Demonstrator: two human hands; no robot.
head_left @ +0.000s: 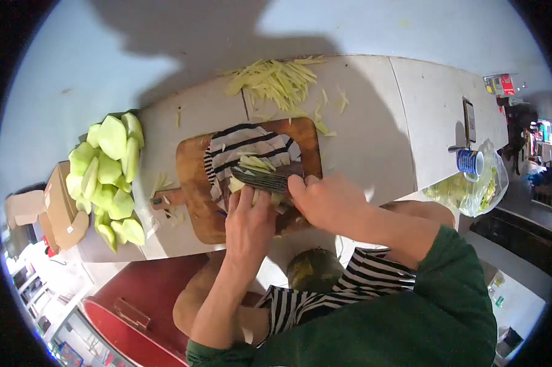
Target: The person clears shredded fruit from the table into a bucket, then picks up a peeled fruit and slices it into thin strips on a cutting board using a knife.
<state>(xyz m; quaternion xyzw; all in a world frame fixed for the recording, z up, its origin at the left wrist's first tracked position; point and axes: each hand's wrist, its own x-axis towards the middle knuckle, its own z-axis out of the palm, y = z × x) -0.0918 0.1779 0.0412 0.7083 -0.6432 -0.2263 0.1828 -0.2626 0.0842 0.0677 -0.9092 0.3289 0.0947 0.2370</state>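
Observation:
My right hand [319,199] is closed round the handle end of a knife [261,179], whose dark, striped-looking blade points left. Under the blade's left end lies a pale green piece [235,185] of peeled fruit or vegetable, pinned by the fingertips of my left hand [250,217]. Just beyond the blade rests a small heap of cut strips [256,163]. All this sits on a striped black-and-white cloth [251,137] spread over a wooden cutting board [193,202]. My fingers cover part of the piece.
Pale green cut strips [279,82] are piled behind the board. At the left, large peeled pieces [108,171] are heaped beside a cardboard box [62,202]. On the right are a phone [470,120], a blue cup [470,162] and a plastic bag [490,189].

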